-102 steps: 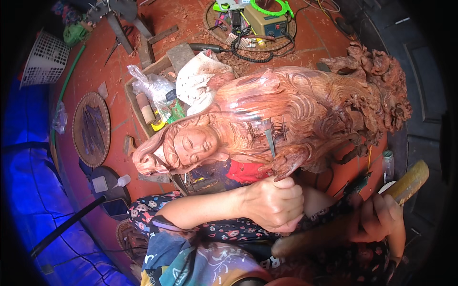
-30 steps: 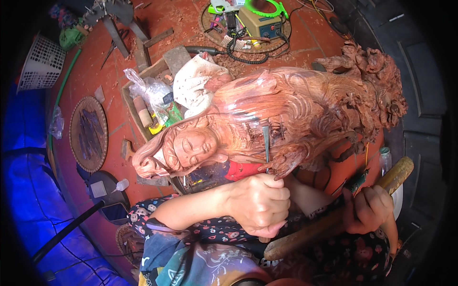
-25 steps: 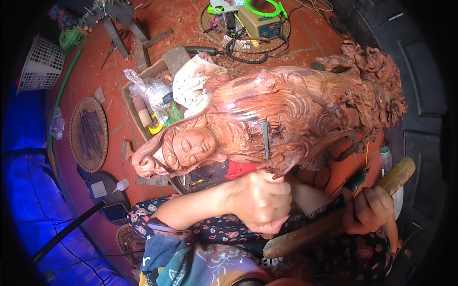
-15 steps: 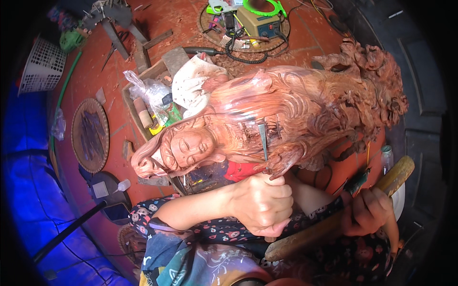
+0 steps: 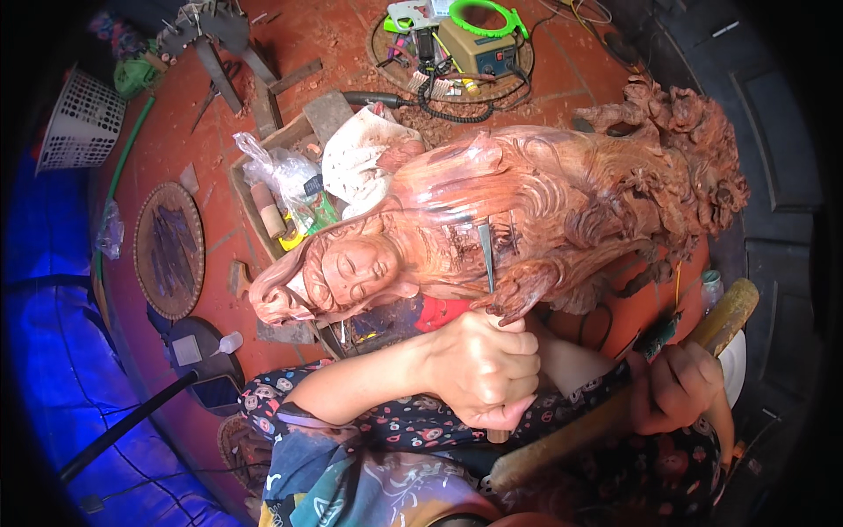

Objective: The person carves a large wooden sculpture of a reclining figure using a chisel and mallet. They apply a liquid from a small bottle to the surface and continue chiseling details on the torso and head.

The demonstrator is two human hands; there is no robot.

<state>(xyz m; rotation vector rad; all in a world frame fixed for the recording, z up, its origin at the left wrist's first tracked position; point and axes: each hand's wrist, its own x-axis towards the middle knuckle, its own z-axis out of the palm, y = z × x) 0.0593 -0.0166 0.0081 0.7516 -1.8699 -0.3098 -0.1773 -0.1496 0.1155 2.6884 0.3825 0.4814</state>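
Note:
A reddish carved wooden statue (image 5: 562, 189) lies on its back across the view, its head to the left and its knotty base to the right. My left hand (image 5: 487, 369) is closed around a chisel handle, whose wooden butt shows below the fist. The chisel's flat metal blade (image 5: 486, 255) extends away from me to the carved chest; the carved hand hides part of the tool. At the right, my right hand (image 5: 676, 386) grips a thick round wooden mallet (image 5: 562, 448) around its middle. The mallet's lower end lies close to the chisel's butt, apart from it.
Behind the statue's head stands a wooden box (image 5: 252, 198) with a plastic bag and a white cloth (image 5: 364, 158). A round tray (image 5: 140, 255) of tools is at left. A power unit (image 5: 479, 48) with a coiled cable stands at the back. A glass jar (image 5: 711, 290) is at right.
The whole view has shifted slightly. The mallet's lower end has dropped a little away from the chisel's butt. Both hands keep their grips.

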